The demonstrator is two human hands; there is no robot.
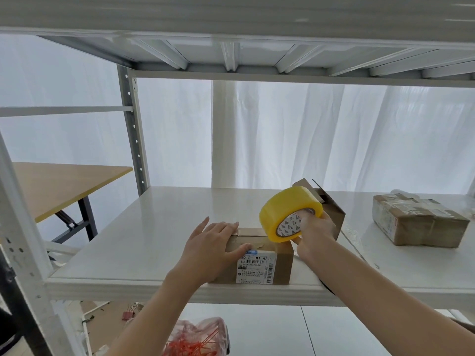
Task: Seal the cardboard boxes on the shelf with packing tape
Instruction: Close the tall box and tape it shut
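Observation:
A small cardboard box (264, 263) with a white label stands at the front edge of the white shelf (144, 240). My left hand (213, 247) lies flat on its left top, fingers straight, thumb along the front face. My right hand (314, 233) grips a yellow roll of packing tape (285, 209), fingers through its core, and holds it above the box's right end. Behind the roll stands a second cardboard box (331, 206) with open flaps. Further right lies a third box (416, 222) wrapped in tape.
The upper shelf (231, 55) hangs low over the work space. A grey upright post (133, 129) stands at the back left, a wooden table (59, 186) beyond it. Below the shelf lie a bag of orange ties (198, 340) and a pink clip (128, 316).

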